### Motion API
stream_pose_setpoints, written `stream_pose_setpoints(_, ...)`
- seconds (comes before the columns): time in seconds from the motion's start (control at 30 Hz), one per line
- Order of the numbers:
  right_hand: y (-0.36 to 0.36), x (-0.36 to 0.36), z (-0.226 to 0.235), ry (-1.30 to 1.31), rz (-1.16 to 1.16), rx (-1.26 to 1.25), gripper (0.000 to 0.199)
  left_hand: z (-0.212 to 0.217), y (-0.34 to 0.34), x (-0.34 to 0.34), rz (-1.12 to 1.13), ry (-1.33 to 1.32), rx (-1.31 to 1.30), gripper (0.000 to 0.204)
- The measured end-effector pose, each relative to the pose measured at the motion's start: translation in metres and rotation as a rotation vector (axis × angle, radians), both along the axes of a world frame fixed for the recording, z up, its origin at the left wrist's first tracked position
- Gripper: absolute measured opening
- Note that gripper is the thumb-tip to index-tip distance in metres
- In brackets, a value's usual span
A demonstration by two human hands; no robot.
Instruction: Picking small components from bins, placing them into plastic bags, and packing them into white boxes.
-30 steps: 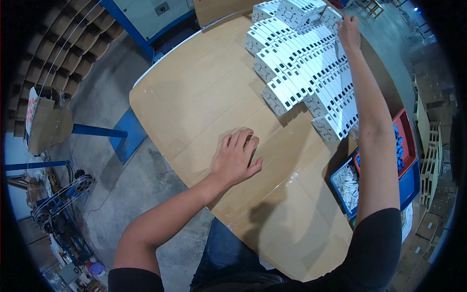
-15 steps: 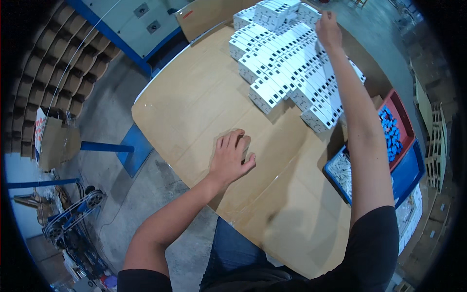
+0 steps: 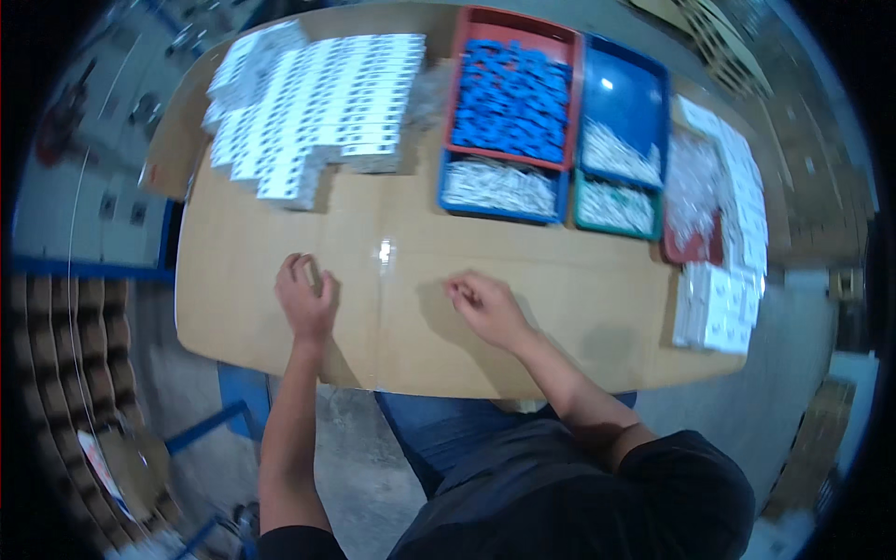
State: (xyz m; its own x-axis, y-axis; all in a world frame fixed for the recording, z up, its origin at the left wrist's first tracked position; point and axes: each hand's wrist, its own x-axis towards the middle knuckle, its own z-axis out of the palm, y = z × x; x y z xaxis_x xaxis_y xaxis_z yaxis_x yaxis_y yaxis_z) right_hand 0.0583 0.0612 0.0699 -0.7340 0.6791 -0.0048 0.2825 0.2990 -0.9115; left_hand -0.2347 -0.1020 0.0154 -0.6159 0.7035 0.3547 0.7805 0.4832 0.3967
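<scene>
My left hand (image 3: 306,297) rests over the cardboard-covered table (image 3: 392,345), fingers apart and slightly bent, with nothing in it. To its right, my right hand (image 3: 490,311) hovers above the same board. Its fingers are curled in against the thumb, and whatever they may hold is hidden. Beyond my left hand stand rows of white box-shaped parts (image 3: 308,103) with small dark openings, packed side by side; a few sit on top at the far left. Neither hand touches them.
Behind my right hand are a red tray (image 3: 513,161) of blue pieces and a blue tray (image 3: 504,218) of small pale pieces. Another blue tray (image 3: 630,84) and a green tray (image 3: 616,231) adjoin them. White boxes (image 3: 717,308) and clear plastic bags (image 3: 693,187) lie at the right edge.
My right hand has come back from the far white parts to the near table. The view has swung right, bringing the trays into full sight. My left hand stays over the board, fingers apart.
</scene>
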Motion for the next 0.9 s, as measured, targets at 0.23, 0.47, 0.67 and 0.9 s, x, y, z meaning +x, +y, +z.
stream_pose_setpoints(0.23,0.003,0.195,-0.015,-0.114,-0.227,0.074,0.018,-0.017,-0.002,0.003,-0.048,0.115,-0.047,0.043)
stream_pose_setpoints(0.47,0.1,0.359,0.047,-0.146,-0.944,0.684,0.019,-0.013,-0.004,0.014,-0.077,0.273,-0.21,0.04)
stream_pose_setpoints(0.67,0.179,0.519,0.071,-0.652,-1.341,0.849,0.049,-0.011,0.014,0.028,0.006,0.185,-0.303,0.039)
stream_pose_setpoints(0.9,0.2,0.563,0.062,-0.766,-1.26,0.408,0.072,-0.005,0.032,0.163,0.008,-0.147,0.367,0.044)
